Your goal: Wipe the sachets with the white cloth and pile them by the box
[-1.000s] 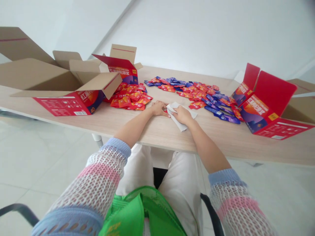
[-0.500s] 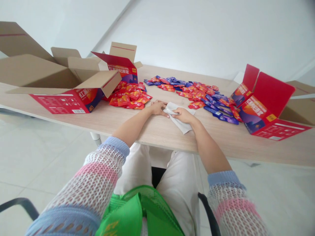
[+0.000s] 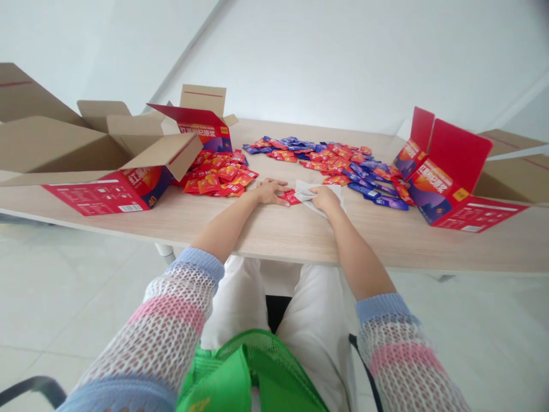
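A person in a striped knit sleeve (image 3: 175, 309) sits close to the pale wooden surface (image 3: 278, 229), both arms stretched forward. The left hand (image 3: 271, 191) lies low on the wood, its grip loose and fairly wide, the fingers spread out to the near edge of a single red packet (image 3: 293, 198). That packet lies flat between the two hands, its right end meeting a white cloth (image 3: 305, 193). The right hand (image 3: 325, 198) has a narrow grip with the cloth bunched under its fingers; from here I cannot tell how firmly it is pinched.

Just beyond the left hand there's a heap of red packets (image 3: 221, 174). Farther back, a long curving spread of red and purple packets (image 3: 334, 163) runs over to the right. A big printed box (image 3: 107, 191) stands open on the left with its brown flaps splayed, and a second box (image 3: 201, 134) is behind it. At the right, another red box (image 3: 446, 189) stands with its flaps up, close against the end of the spread.
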Demonstrator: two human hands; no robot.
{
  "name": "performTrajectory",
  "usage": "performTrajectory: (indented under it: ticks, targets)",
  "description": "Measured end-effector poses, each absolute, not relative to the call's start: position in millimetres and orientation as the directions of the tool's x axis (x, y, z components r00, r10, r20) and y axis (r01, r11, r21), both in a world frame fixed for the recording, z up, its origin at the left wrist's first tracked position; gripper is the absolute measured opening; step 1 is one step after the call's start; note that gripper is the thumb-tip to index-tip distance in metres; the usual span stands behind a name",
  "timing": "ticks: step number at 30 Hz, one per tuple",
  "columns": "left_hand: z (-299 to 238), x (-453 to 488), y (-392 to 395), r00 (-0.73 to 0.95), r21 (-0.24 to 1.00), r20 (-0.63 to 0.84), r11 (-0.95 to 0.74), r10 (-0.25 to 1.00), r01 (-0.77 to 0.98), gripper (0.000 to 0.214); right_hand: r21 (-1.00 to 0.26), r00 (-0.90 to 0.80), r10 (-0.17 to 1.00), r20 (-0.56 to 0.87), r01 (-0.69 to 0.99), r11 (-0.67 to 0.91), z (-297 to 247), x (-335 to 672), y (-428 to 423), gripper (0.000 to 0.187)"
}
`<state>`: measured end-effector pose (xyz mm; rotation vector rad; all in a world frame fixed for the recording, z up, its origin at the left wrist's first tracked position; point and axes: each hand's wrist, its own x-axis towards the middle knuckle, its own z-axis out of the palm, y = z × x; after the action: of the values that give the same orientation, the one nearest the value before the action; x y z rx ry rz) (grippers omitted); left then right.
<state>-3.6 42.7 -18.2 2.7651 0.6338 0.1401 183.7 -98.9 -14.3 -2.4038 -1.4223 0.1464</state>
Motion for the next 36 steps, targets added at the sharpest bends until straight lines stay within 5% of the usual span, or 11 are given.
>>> performTrajectory:
  ticks: [6, 11, 13, 17, 21, 26, 36]
  targets:
    - [-17, -5, 42, 0.899, 0.286, 0.016, -0.864, 0.438, 0.415, 0.077, -0.234, 0.638, 0.758, 0.138, 0.764, -0.601, -10, 184, -106, 0.038]
    - [-20, -4, 47, 0.906, 0.240, 0.026, -0.883, 0.422, 0.404, 0.074, -0.317, 0.738, 0.663, 0.127, 0.664, -0.677, -9, 189, -111, 0.033]
    - [-21, -3, 49, 0.907, 0.234, 0.027, -0.885, 0.419, 0.402, 0.075, -0.415, 0.707, 0.684, 0.183, 0.686, -0.598, -8, 189, -110, 0.033]
    - [-20, -1, 50, 0.900, 0.238, 0.011, -0.875, 0.436, 0.421, 0.077, -0.516, 0.401, 0.816, 0.416, 0.843, -0.152, -7, 180, -106, 0.036]
    - [-19, -1, 47, 0.890, 0.224, 0.006, -0.868, 0.457, 0.444, 0.074, -0.403, 0.149, 0.943, 0.298, 0.915, -0.017, -9, 161, -105, 0.037]
    - [-16, -2, 44, 0.902, 0.240, 0.004, -0.876, 0.432, 0.418, 0.065, -0.296, 0.198, 0.967, 0.159, 0.944, -0.145, -6, 151, -105, 0.040]
    - [-19, -2, 46, 0.903, 0.275, -0.002, -0.868, 0.431, 0.415, 0.074, -0.316, 0.523, 0.830, 0.195, 0.835, -0.451, -16, 171, -100, 0.060]
